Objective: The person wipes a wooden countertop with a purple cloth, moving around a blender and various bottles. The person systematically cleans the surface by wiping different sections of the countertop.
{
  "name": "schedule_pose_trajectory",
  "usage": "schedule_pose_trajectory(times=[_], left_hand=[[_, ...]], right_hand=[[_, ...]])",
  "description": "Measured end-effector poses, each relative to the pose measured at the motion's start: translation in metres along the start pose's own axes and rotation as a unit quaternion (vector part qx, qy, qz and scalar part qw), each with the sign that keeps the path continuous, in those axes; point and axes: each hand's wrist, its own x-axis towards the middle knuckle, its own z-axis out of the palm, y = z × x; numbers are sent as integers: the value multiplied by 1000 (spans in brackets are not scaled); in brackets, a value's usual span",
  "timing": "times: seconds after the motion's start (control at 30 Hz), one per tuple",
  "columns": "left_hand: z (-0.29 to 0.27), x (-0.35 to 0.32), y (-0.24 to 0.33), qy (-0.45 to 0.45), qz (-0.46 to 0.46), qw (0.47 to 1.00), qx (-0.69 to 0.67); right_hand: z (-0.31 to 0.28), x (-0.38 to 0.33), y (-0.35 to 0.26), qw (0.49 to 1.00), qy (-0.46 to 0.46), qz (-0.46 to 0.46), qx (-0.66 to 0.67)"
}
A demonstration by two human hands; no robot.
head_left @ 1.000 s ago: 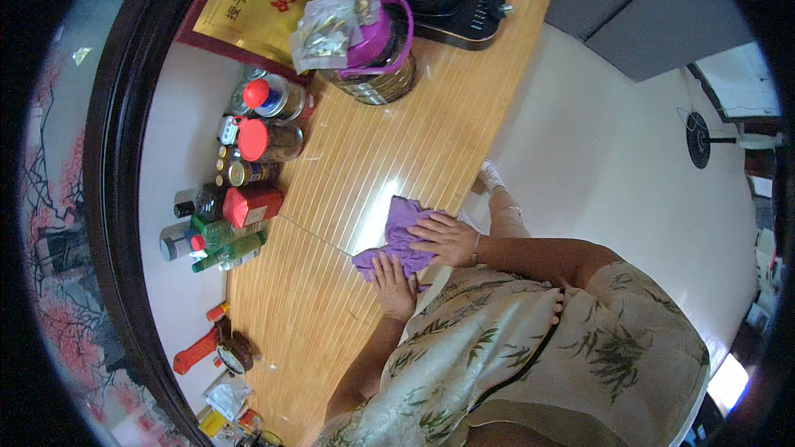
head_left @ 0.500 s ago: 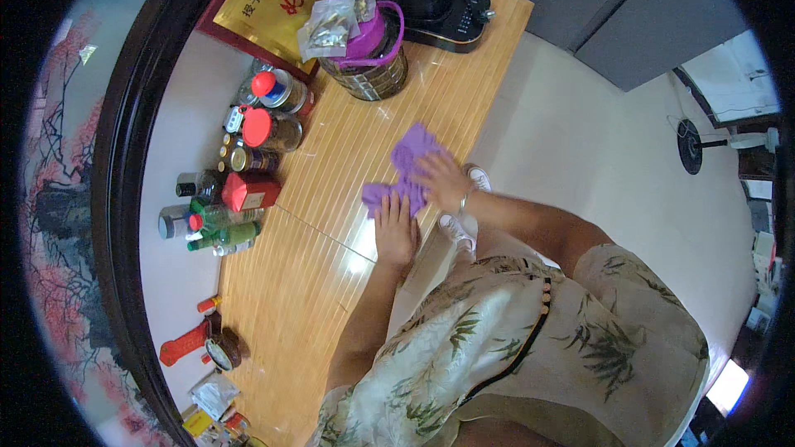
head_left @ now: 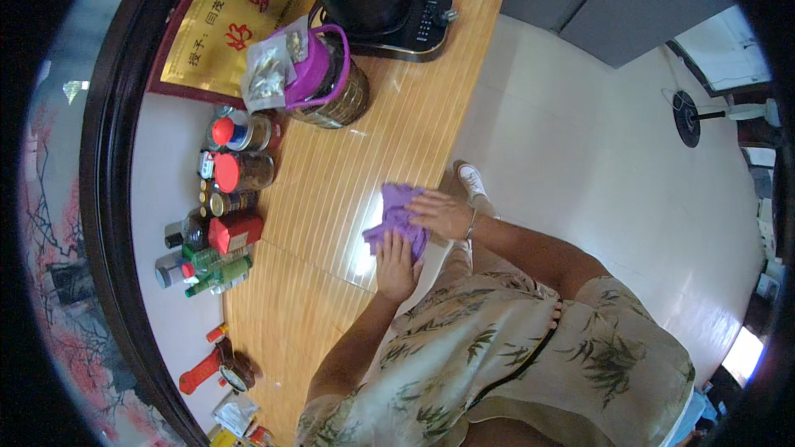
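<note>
A crumpled purple cloth (head_left: 401, 202) lies on the wooden tabletop (head_left: 331, 199), close to its near edge. My left hand (head_left: 398, 267) rests flat on the cloth's lower part, fingers stretched out. On its right side, my right hand (head_left: 444, 214) presses down with the fingers extended and slightly apart, a bracelet round the wrist. Neither palm shows.
At the far end stand a purple-lidded jar (head_left: 331, 91), a black blender (head_left: 373, 16) and a gold plaque (head_left: 224, 25). Jars, a red box (head_left: 235, 233) and green bottles (head_left: 219, 273) line the wall side. A dark jar (head_left: 238, 370) stands lower left.
Both hands and the cloth have come nearer to my body along the tabletop. The cloth is bunched more closely between the hands. The view has shifted a little.
</note>
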Motion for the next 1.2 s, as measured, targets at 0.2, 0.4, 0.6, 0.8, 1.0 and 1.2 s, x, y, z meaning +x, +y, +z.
schedule_pose_trajectory(times=[0.2,0.4,0.6,0.8,1.0,1.2], left_hand=[[-44,153,20,92,58,994,-4],[-61,170,18,95,31,995,-24],[-26,76,12,126,-5,992,-12],[-41,107,34,94,-1,995,-23],[-65,240,89,53,33,998,-17],[-98,401,139,92,59,993,-34]], right_hand=[[-100,23,101,973,28,194,-125],[-93,37,99,946,40,291,-137],[-35,20,7,978,20,203,-54],[-76,10,61,987,-10,157,-22],[-147,-9,170,975,24,214,-50],[-228,7,300,958,31,269,-98]])
